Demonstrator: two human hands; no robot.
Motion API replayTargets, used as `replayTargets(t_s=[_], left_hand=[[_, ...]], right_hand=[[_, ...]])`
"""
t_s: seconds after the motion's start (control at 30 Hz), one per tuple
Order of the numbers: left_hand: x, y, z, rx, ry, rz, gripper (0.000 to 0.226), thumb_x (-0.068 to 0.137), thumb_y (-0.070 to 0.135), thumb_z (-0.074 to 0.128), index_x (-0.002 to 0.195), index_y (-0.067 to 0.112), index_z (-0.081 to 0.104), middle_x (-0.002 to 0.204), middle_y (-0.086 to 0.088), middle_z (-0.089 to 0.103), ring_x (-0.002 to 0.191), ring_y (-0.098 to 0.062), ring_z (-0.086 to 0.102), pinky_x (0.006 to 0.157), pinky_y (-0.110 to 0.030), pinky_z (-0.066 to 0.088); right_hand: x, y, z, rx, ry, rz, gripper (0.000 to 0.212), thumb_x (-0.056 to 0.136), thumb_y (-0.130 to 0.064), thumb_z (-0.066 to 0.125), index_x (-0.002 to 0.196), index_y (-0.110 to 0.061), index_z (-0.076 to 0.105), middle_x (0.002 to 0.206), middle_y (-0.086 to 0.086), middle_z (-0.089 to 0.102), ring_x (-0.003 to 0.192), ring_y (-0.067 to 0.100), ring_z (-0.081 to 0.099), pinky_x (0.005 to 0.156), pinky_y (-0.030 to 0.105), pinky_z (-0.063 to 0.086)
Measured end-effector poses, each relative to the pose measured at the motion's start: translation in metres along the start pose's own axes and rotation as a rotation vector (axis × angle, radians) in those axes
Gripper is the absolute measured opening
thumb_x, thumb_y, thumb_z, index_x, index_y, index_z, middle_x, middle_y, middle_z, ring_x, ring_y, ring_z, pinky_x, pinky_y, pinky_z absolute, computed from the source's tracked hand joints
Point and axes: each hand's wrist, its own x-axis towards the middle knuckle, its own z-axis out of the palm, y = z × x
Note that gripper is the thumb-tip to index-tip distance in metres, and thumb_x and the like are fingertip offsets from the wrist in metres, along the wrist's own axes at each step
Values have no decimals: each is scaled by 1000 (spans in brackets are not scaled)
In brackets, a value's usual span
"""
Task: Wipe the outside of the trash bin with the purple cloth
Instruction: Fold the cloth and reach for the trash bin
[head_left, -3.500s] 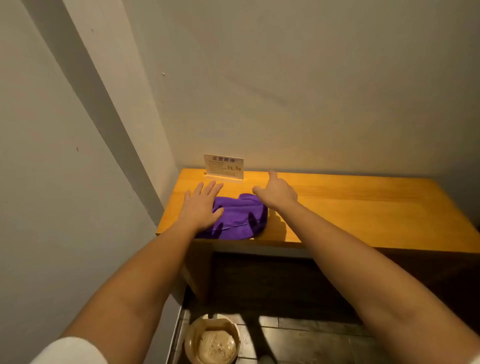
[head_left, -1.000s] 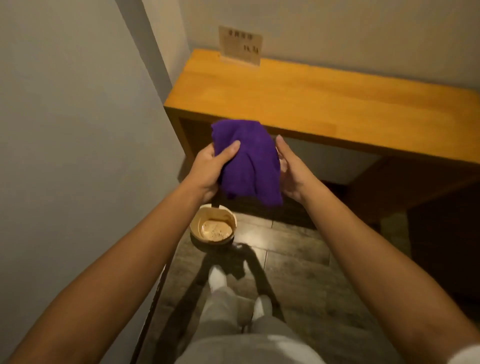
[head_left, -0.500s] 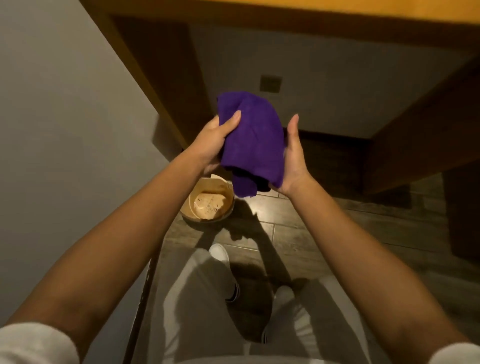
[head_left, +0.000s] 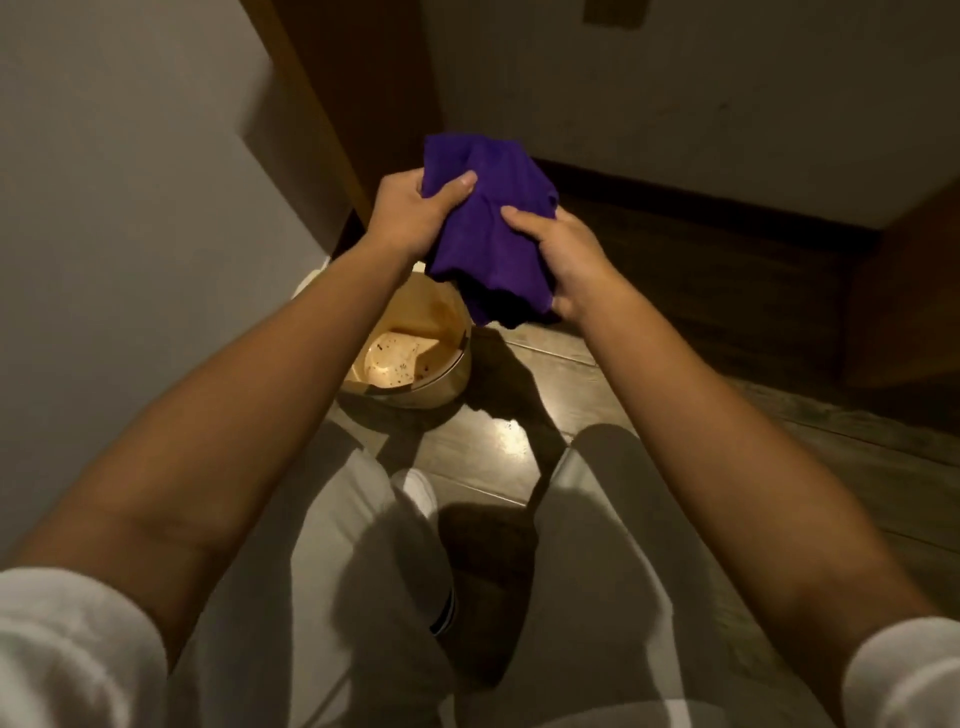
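Observation:
Both hands hold the bunched purple cloth (head_left: 488, 228) in the air. My left hand (head_left: 415, 213) grips its upper left side with the thumb on top. My right hand (head_left: 566, 260) clasps its lower right edge. Just below the cloth, on the floor, stands the small round tan trash bin (head_left: 410, 358), open at the top, with a stained pale bottom. My left forearm hides part of its rim. The cloth hangs a little above the bin without touching it.
A grey wall (head_left: 130, 208) runs close along the left. A wooden table leg (head_left: 311, 119) rises behind the bin. My knees in grey trousers (head_left: 363, 571) are bent over the dark wooden floor (head_left: 701, 415), and a dark panel (head_left: 909, 291) stands at the right.
The cloth was lifted off the table with both hands. I have crouched, so the bin is much nearer and the tabletop has left the view. My right hand now grasps the cloth's lower edge.

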Motion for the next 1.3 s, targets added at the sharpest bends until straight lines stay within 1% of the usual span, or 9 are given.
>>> replayTargets(t_s=[0.2, 0.3, 0.4, 0.47, 0.6, 0.7, 0.8, 1.0, 1.3], left_hand=[[-16, -79, 6, 183, 153, 10, 40, 105, 48, 45, 101, 15, 67, 96, -7, 71, 89, -23, 71, 74, -38, 56], [-48, -126, 4, 752, -82, -67, 54, 107, 51, 36, 107, 9, 70, 100, -14, 72, 96, -30, 67, 88, -44, 53], [-77, -152, -10, 1006, -226, -90, 60, 95, 66, 49, 118, 14, 68, 109, -3, 66, 100, -25, 62, 87, -42, 51], [-85, -161, -15, 1103, -340, -96, 52, 97, 59, 53, 126, 18, 65, 116, -6, 68, 100, -24, 61, 81, -38, 49], [-84, -155, -20, 1143, -432, -102, 33, 105, 30, 52, 134, 18, 61, 121, -12, 68, 105, -29, 62, 85, -39, 49], [-74, -128, -40, 1137, -417, -28, 27, 105, 31, 52, 123, 19, 67, 108, -7, 71, 94, -23, 64, 83, -40, 52], [-62, -101, -60, 907, -355, -7, 21, 105, 27, 54, 111, 14, 69, 94, -2, 75, 82, -18, 73, 85, -43, 58], [-59, -116, -55, 737, -235, 70, 25, 105, 31, 52, 120, 16, 67, 106, -2, 75, 96, -19, 70, 90, -47, 57], [-75, -178, -20, 1082, -335, 219, 28, 107, 47, 32, 129, 31, 40, 92, -9, 70, 69, -19, 62, 60, -39, 55]], right_hand=[[22, 46, -10, 11, 28, -104, 48, 92, -17, 76, 137, -23, 59, 128, 3, 69, 111, 27, 72, 92, 45, 63], [19, 53, -13, 141, 88, -113, 57, 97, -15, 71, 150, -21, 50, 135, 7, 66, 117, 29, 68, 103, 51, 56], [13, 50, -18, 164, 145, -132, 60, 98, -19, 69, 153, -25, 46, 142, 6, 62, 124, 30, 64, 109, 55, 52], [10, 51, -26, 158, 162, -146, 62, 98, -20, 69, 154, -26, 44, 144, 5, 60, 126, 29, 63, 109, 55, 51], [10, 55, -49, 164, 192, -153, 63, 98, -20, 69, 155, -27, 44, 142, 3, 61, 123, 27, 64, 108, 53, 52], [12, 58, -65, 153, 192, -148, 61, 97, -22, 71, 152, -29, 47, 136, 1, 64, 118, 26, 67, 106, 51, 54], [17, 59, -74, 137, 206, -152, 57, 94, -26, 74, 147, -30, 53, 129, -1, 67, 114, 24, 69, 101, 48, 57], [29, 71, -71, 53, 212, -152, 55, 93, -29, 75, 143, -30, 54, 127, -2, 67, 114, 25, 68, 95, 44, 58], [31, 95, -79, 58, 215, -108, 47, 96, -29, 72, 140, -31, 54, 127, 0, 66, 114, 26, 68, 103, 50, 55]])
